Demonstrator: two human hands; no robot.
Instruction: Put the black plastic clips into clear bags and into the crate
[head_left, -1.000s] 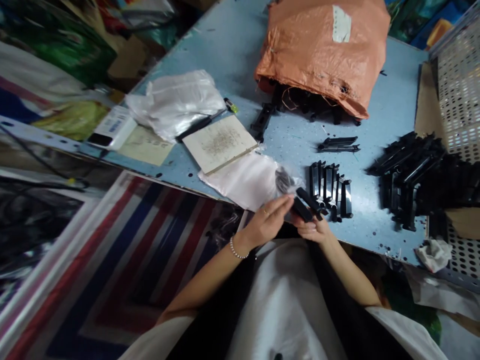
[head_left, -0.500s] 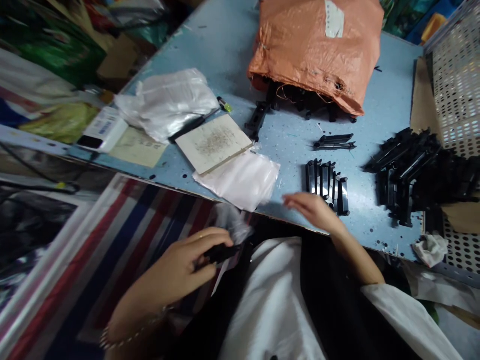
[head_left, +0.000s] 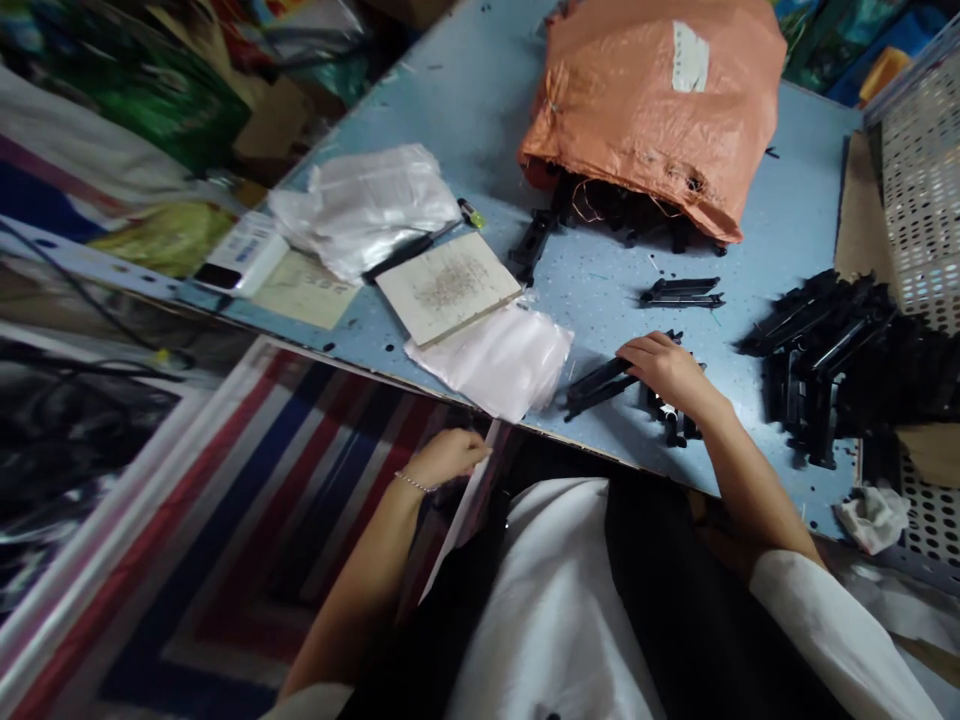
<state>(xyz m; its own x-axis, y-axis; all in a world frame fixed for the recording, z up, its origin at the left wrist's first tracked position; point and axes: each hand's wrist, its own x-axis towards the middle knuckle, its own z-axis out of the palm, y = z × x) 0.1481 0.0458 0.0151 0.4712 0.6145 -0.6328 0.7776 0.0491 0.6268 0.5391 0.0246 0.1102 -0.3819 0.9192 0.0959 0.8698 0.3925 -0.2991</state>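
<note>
My right hand (head_left: 664, 370) is over the table near its front edge, its fingers closed on slim black plastic pieces (head_left: 600, 385) that stick out to the left. Under its palm and wrist lie more of the same black pieces (head_left: 676, 428), partly covered. My left hand (head_left: 448, 456) is below the table edge, above a striped woven bag (head_left: 247, 560). Its fingers are curled together, and something dark shows beneath them that I cannot make out. A stack of clear plastic bags (head_left: 495, 362) lies between the hands on the table edge.
An orange woven sack (head_left: 645, 110) with black parts at its mouth stands at the back. On the right is a heap of black pieces (head_left: 825, 350) beside a perforated crate (head_left: 922, 200). A pale board (head_left: 448, 285), more plastic bags (head_left: 367, 205) and a white box (head_left: 241, 255) lie left.
My right hand has moved up and right onto the row of black pieces and taken hold of some. My left hand, earlier holding a black piece by a clear bag, has moved farther forward.
</note>
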